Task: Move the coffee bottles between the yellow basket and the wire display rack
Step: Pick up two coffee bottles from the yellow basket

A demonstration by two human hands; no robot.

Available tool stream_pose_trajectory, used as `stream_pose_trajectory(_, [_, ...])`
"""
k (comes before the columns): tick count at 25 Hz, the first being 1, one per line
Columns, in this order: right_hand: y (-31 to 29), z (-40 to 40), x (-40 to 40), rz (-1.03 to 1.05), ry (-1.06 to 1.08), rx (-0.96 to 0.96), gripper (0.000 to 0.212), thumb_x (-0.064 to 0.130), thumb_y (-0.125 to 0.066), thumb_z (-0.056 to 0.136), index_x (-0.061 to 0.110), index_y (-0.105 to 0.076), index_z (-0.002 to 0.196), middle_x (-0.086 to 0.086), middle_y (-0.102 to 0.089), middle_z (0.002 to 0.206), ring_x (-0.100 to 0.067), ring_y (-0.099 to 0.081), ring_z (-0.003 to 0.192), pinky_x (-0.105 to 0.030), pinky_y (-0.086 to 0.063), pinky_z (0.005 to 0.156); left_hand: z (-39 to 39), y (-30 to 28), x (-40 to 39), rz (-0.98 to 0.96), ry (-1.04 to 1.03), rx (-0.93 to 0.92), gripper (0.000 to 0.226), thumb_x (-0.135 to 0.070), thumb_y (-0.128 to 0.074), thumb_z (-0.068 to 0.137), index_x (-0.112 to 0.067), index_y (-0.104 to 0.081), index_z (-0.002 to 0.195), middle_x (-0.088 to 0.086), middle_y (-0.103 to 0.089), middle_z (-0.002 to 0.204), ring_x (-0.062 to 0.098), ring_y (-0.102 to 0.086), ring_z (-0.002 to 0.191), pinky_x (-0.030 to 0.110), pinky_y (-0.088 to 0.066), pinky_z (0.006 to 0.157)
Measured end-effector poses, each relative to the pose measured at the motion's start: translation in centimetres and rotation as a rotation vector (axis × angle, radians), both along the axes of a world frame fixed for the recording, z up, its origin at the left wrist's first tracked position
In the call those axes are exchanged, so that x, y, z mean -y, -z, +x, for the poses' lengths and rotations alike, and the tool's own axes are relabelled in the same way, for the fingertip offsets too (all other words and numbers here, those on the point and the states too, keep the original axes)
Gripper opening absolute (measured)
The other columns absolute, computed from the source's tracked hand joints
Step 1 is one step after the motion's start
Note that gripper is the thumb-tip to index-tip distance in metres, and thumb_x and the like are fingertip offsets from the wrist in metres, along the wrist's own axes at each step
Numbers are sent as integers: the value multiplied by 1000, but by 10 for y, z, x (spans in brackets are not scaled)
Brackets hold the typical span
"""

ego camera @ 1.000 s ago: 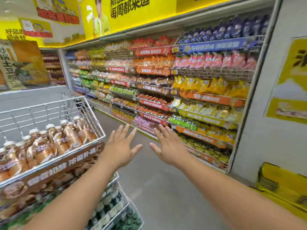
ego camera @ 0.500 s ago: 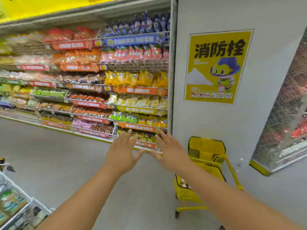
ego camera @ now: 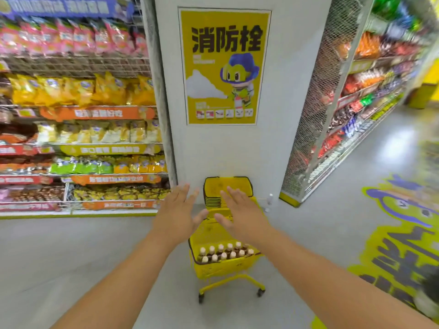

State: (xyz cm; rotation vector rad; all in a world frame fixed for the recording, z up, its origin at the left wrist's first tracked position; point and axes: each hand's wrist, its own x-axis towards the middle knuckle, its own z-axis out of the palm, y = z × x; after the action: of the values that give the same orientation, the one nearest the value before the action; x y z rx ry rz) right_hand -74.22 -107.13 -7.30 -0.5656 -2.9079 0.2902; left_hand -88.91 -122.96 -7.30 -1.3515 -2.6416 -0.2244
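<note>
Both hands out over the basket, holding nothing.
We held our left hand [ego camera: 177, 216] and right hand [ego camera: 240, 216] spread flat above the yellow basket [ego camera: 221, 267]; coffee bottles [ego camera: 224, 252] stood upright inside.

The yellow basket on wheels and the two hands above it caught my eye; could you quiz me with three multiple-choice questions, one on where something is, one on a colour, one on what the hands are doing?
1. Where do the coffee bottles stand?
A. In the yellow basket
B. On the floor
C. On the snack shelves

2. What colour are the bottle caps?
A. Red
B. White
C. Green

3. How are the left hand and right hand?
A. Both grip bottles
B. One holds the basket's handle
C. Both are spread open, holding nothing

Answers: 1 A, the bottles are packed in rows inside the basket; 2 B, each top shows white; 3 C, the fingers are straight and spread above the basket.
</note>
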Motion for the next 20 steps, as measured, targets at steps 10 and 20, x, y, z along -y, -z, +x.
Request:
stream_pose_trajectory(10, [14, -131, -121, -76, 64, 79, 103, 89, -11, 80, 30, -16, 164, 8, -10, 172, -15, -10, 158, -41, -20, 127, -148, 26, -135, 50, 145, 124, 87, -76, -16, 90, -24, -36, 157, 9, -25, 166, 32, -25, 153, 50, -28, 120])
stream_pose_trajectory(20, [77, -160, -222, -161, 171, 114, 117, 93, 6, 70, 27, -16, 164, 4, -13, 172, -16, -14, 158, -35, -20, 126, -199, 94, -246, -4, 237, 248, 97, -80, -6, 79, -29, -23, 161, 1, -6, 170, 26, -6, 157, 46, -11, 125])
